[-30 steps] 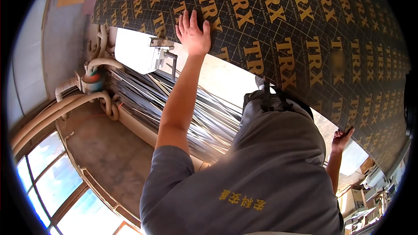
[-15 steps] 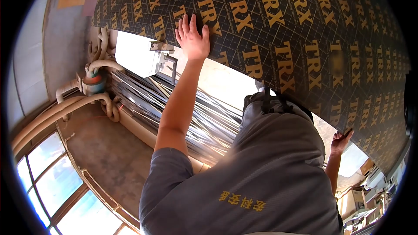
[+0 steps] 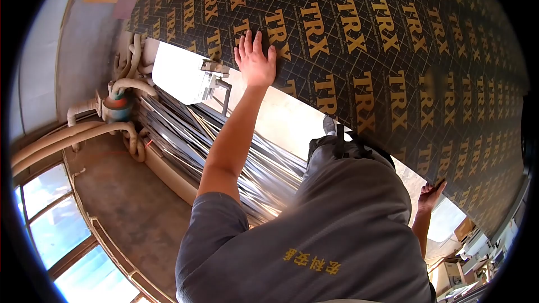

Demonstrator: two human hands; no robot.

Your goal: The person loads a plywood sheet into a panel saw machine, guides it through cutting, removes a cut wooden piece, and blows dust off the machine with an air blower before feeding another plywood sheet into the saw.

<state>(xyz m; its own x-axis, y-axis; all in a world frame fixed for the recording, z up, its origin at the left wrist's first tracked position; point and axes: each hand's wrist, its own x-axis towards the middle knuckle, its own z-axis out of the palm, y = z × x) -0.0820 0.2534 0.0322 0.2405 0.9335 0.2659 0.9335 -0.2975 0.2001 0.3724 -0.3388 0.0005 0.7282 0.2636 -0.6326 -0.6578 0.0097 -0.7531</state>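
A large black board point(image 3: 370, 28) printed with gold "TRX" lettering fills the upper right. My left hand point(image 3: 256, 63) lies flat on its printed face near the close edge, fingers stretched out and slightly apart. Farther right, my right hand point(image 3: 430, 196) grips the same edge, its fingers curled at the board's margin and partly hidden. My body in a grey shirt point(image 3: 314, 219) stands close against the edge between both hands. Part of a shoe point(image 3: 329, 125) shows just under the board.
Left of the board are a white machine part with a metal bracket point(image 3: 216, 76) and a bundle of long thin strips point(image 3: 219, 146) below it. Flexible hoses point(image 3: 73, 140) join a dusty duct unit point(image 3: 117, 106) by the wall. Windows point(image 3: 56, 219) lie lower left; cluttered equipment point(image 3: 477, 247) stands lower right.
Both hands and the board have shifted slightly downward in view, the left hand also a little right and the right hand a little left. Their contact with the board looks the same.
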